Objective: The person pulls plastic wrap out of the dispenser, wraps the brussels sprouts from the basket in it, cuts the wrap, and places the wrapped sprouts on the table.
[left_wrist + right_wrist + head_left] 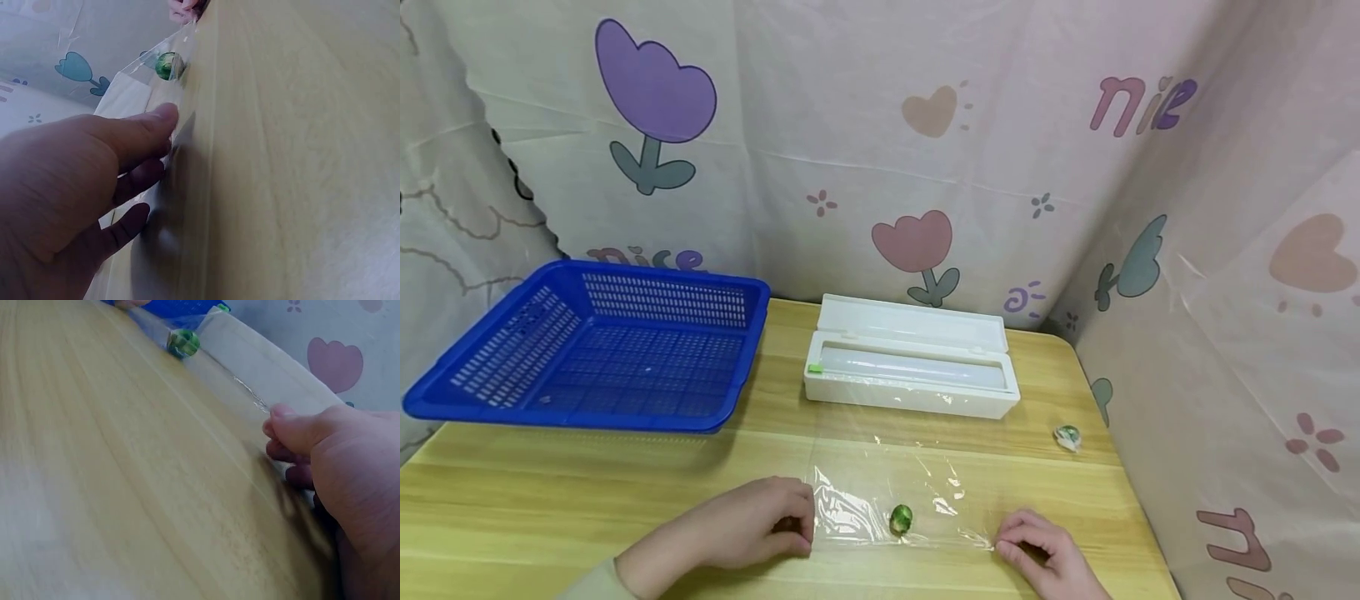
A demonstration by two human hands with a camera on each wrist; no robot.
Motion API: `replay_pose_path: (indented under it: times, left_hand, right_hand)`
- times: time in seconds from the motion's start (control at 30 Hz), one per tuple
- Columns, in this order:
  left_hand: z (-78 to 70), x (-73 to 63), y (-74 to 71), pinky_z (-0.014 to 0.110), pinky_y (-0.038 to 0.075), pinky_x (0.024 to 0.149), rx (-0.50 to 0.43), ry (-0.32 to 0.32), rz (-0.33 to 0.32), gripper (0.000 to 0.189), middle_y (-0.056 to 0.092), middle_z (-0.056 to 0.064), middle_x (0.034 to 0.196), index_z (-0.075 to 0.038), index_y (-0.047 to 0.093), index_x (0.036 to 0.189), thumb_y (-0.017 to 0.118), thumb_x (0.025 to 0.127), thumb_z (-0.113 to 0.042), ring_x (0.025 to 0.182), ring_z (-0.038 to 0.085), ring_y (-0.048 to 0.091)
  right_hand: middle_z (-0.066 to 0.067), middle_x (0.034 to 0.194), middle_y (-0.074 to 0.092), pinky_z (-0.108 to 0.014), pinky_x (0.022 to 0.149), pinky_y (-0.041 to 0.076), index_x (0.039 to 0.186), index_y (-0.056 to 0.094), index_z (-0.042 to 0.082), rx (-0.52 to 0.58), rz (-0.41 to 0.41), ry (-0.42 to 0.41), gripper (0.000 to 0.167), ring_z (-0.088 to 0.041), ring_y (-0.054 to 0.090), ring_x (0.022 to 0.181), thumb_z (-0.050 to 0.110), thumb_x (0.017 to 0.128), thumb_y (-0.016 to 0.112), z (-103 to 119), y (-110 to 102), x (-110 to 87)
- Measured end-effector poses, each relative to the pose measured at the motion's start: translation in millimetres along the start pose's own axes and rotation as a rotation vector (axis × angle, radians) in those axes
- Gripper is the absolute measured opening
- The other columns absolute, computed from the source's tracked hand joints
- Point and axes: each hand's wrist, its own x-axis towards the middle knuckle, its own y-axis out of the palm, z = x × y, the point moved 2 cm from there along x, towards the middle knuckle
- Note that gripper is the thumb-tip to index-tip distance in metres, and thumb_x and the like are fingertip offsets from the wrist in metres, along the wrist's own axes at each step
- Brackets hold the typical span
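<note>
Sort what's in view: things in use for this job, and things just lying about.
In use:
clear cling film
Brussels sprout
white film dispenser, lid open
left hand and right hand, pinching the film

Apparently lying about:
blue plastic basket
small wrapped green bundle

"nice" (pixel 646 257) on bkgd cloth (pixel 820 100), rptd

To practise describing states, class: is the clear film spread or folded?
Spread: in the head view, the film runs from the white box and spans between the left hand and right hand.
</note>
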Motion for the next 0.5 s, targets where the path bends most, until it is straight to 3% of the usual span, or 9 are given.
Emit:
replay_pose_path:
  times: [0.13, 0.27, 0.37, 0.5]
  left_hand:
    - [4.6, 2.1, -2.3, 0.021, 0.053, 0.073, -0.119, -0.022, -0.040, 0.012, 0.061, -0.023, 0.090, -0.031, 0.067, 0.094, 0.073, 0.102, -0.024, 0.081, -0.005, 0.057]
    - [9.4, 4.3, -4.3, 0.022, 0.054, 0.069, -0.227, -0.059, -0.065, 0.009, 0.066, -0.016, 0.086, -0.026, 0.066, 0.098, 0.067, 0.107, -0.025, 0.077, -0.003, 0.058]
    - [12.0, 5.8, -4.3, 0.023, 0.055, 0.067, -0.274, -0.102, -0.079, 0.010, 0.067, -0.013, 0.084, -0.022, 0.065, 0.099, 0.063, 0.109, -0.026, 0.075, -0.001, 0.060]
    - [14.9, 8.6, -2.9, 0.025, 0.056, 0.066, -0.289, -0.190, -0.122, 0.013, 0.066, -0.013, 0.081, -0.020, 0.066, 0.098, 0.063, 0.109, -0.025, 0.073, 0.003, 0.063]
  right_hand:
    - [0.003, 0.098, 0.074, -0.026, 0.070, 0.056, 0.102, 0.079, 0.019, -0.025, -0.052, 0.134, 0.024, -0.010, 0.066, 0.084, -0.004, 0.097, 0.072, 5, 1, 4.9]
    - [0.005, 0.088, 0.074, -0.026, 0.058, 0.051, 0.096, 0.079, 0.019, -0.048, -0.143, 0.373, 0.013, -0.008, 0.060, 0.069, 0.008, 0.098, 0.075, 11, 3, 9.4]
    - [0.006, 0.082, 0.073, -0.025, 0.057, 0.050, 0.092, 0.080, 0.018, -0.058, -0.200, 0.524, 0.008, -0.008, 0.058, 0.064, 0.013, 0.098, 0.077, 15, 6, 14.3]
    - [0.005, 0.078, 0.072, -0.025, 0.057, 0.050, 0.089, 0.080, 0.015, -0.075, -0.264, 0.610, 0.007, -0.010, 0.059, 0.063, 0.011, 0.096, 0.079, 19, 10, 22.9]
